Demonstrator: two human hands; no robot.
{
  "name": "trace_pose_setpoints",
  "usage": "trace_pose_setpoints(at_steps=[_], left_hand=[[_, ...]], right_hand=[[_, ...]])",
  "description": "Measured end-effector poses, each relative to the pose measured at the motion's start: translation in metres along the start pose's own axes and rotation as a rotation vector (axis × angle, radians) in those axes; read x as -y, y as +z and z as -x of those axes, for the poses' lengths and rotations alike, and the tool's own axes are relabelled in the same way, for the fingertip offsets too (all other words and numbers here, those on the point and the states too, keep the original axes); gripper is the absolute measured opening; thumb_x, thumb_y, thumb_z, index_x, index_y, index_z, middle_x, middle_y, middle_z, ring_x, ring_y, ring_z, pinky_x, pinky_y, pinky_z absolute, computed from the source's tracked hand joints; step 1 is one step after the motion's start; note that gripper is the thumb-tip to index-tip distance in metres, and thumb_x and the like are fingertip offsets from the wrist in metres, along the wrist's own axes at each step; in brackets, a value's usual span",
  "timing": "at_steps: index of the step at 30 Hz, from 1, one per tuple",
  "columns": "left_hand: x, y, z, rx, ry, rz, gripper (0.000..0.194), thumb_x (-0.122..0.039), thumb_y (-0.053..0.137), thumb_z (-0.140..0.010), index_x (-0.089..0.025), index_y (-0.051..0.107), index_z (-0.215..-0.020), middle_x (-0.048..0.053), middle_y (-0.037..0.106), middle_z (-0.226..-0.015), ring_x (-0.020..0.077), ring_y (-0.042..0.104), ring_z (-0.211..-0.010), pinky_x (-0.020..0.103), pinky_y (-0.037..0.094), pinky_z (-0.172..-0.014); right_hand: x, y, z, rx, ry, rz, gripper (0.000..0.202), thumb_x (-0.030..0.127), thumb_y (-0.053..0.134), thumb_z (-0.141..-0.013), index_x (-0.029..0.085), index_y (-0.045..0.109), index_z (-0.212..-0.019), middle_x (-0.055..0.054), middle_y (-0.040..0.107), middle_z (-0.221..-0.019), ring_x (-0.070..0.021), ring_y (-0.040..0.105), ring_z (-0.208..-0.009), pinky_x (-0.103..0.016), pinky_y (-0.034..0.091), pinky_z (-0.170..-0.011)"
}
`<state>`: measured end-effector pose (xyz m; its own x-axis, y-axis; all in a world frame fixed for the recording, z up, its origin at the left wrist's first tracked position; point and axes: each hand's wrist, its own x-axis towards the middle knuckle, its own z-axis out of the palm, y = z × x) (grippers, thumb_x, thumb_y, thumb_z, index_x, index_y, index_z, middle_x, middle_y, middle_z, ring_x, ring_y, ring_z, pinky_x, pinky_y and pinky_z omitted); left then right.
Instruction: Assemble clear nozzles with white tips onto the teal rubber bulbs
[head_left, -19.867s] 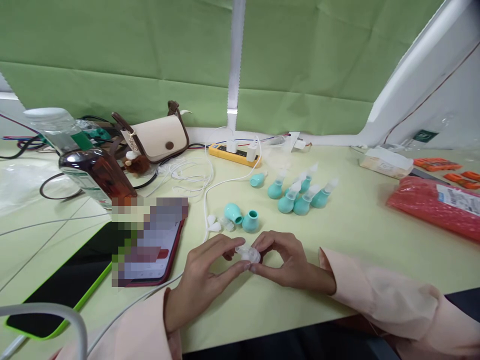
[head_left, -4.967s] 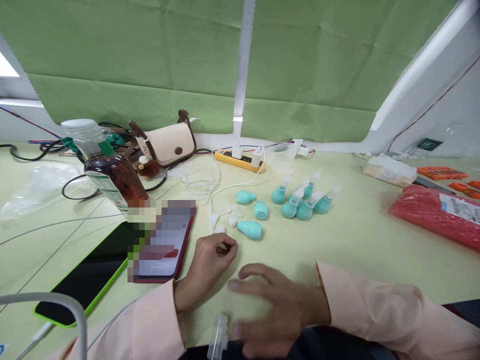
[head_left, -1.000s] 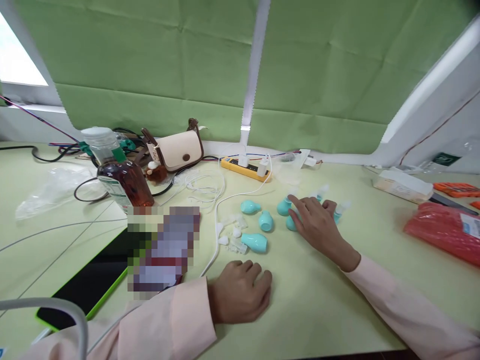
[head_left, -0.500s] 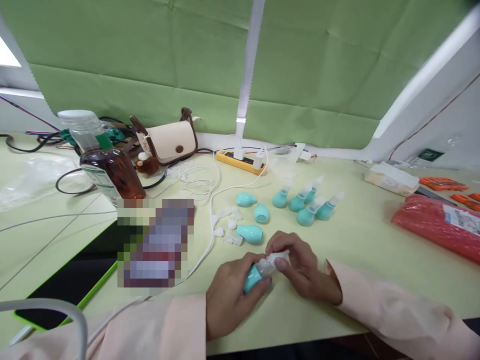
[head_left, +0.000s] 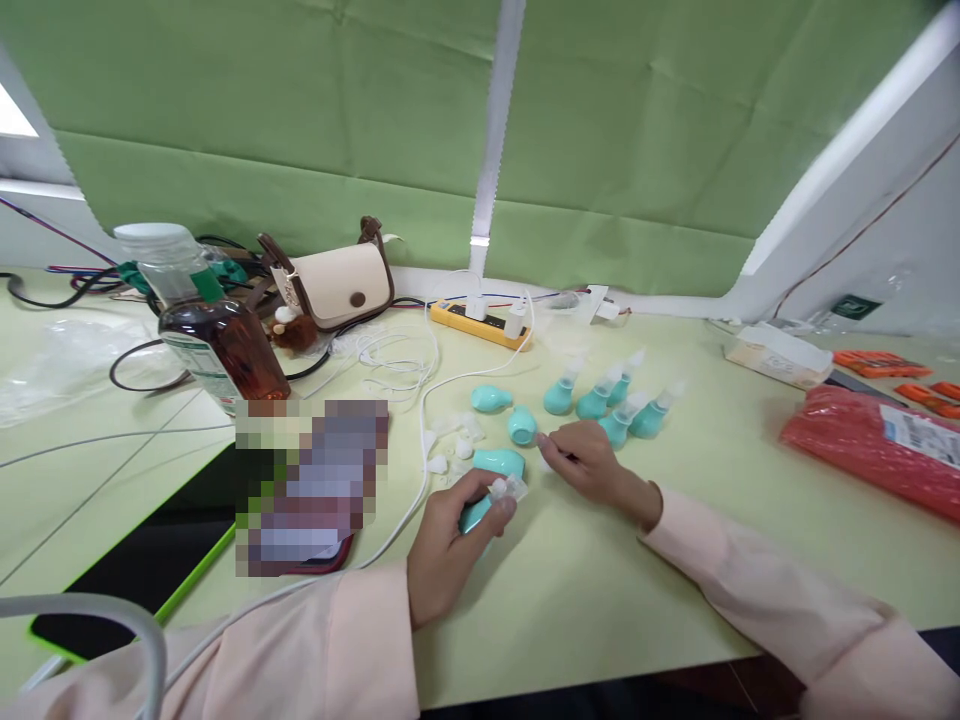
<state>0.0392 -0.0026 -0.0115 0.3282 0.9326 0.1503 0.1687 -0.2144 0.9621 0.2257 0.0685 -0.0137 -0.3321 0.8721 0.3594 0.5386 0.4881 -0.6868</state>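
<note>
My left hand (head_left: 456, 540) is wrapped round a teal bulb (head_left: 475, 514) with a clear plastic piece (head_left: 510, 489) at its top. Up and to the right, my right hand (head_left: 589, 460) has its fingers curled near a loose teal bulb (head_left: 522, 426); a small whitish bit shows under its fingertips, too hidden to make out. Another loose bulb (head_left: 491, 398) lies behind, and one more (head_left: 501, 462) lies just beyond my left hand. Small clear plastic parts (head_left: 463, 430) are scattered left of them. Several teal bulbs with clear tips (head_left: 559, 394) stand upright behind my right hand.
On the left are a black tablet (head_left: 150, 550) with a green edge, a blurred-out phone (head_left: 322, 490) and a brown bottle (head_left: 225, 345). A cream bag (head_left: 341, 285) and yellow power strip (head_left: 480, 325) sit behind. A red package (head_left: 870, 440) lies right. White cable (head_left: 422, 440) crosses the table.
My right hand has come away from the clear piece on the bulb and moved up towards the loose bulbs. My left hand has shifted slightly left and up with its bulb.
</note>
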Motion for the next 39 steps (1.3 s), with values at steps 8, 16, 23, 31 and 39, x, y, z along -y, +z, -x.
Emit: trace_pose_setpoints(at_steps=[8, 16, 23, 31, 39], left_hand=[[0.003, 0.003, 0.003, -0.082, -0.042, 0.124, 0.011, -0.031, 0.038, -0.086, -0.022, 0.039, -0.09, -0.001, 0.059, -0.071, 0.0128, 0.052, -0.065, 0.024, 0.038, -0.062], [0.005, 0.009, 0.016, -0.071, 0.177, 0.04, 0.002, -0.025, 0.038, -0.086, -0.024, 0.036, -0.087, 0.0, 0.053, -0.084, 0.0144, 0.05, -0.079, 0.026, 0.04, -0.069], [0.001, 0.009, 0.01, -0.056, 0.224, 0.082, 0.003, -0.02, 0.039, -0.084, -0.022, 0.039, -0.087, 0.003, 0.044, -0.091, 0.0149, 0.045, -0.087, 0.029, 0.038, -0.078], [-0.003, 0.005, 0.005, -0.084, 0.154, -0.082, 0.016, -0.024, 0.053, -0.078, -0.018, 0.045, -0.065, -0.002, 0.044, -0.065, 0.0116, 0.04, -0.062, 0.023, 0.035, -0.057], [0.0, 0.003, 0.009, -0.021, 0.221, -0.17, 0.012, -0.021, 0.043, -0.084, -0.018, 0.051, -0.076, -0.001, 0.051, -0.068, 0.0112, 0.047, -0.063, 0.022, 0.038, -0.06]], right_hand=[[-0.005, -0.006, 0.004, -0.204, -0.223, 0.225, 0.034, 0.034, 0.053, -0.069, 0.018, 0.034, -0.046, 0.006, 0.026, -0.042, -0.0073, 0.02, -0.042, -0.026, 0.013, -0.046], [0.055, 0.009, 0.05, 0.307, -0.141, -0.113, 0.03, 0.036, 0.042, -0.082, 0.02, 0.038, -0.107, 0.003, 0.042, -0.06, -0.0091, 0.037, -0.05, -0.02, 0.034, -0.046], [0.049, 0.015, 0.043, 0.142, -0.149, -0.234, 0.022, 0.036, 0.035, -0.085, 0.018, 0.044, -0.075, -0.002, 0.041, -0.072, -0.0133, 0.039, -0.066, -0.027, 0.036, -0.06], [0.048, 0.015, 0.044, 0.465, 0.18, -0.641, 0.026, 0.04, 0.032, -0.086, 0.018, 0.041, -0.076, 0.0, 0.049, -0.067, -0.0114, 0.049, -0.061, -0.024, 0.039, -0.055], [0.042, 0.011, 0.043, 0.47, 0.232, -0.67, 0.027, 0.043, 0.039, -0.083, 0.017, 0.045, -0.078, 0.001, 0.048, -0.062, -0.0097, 0.045, -0.056, -0.022, 0.036, -0.051]])
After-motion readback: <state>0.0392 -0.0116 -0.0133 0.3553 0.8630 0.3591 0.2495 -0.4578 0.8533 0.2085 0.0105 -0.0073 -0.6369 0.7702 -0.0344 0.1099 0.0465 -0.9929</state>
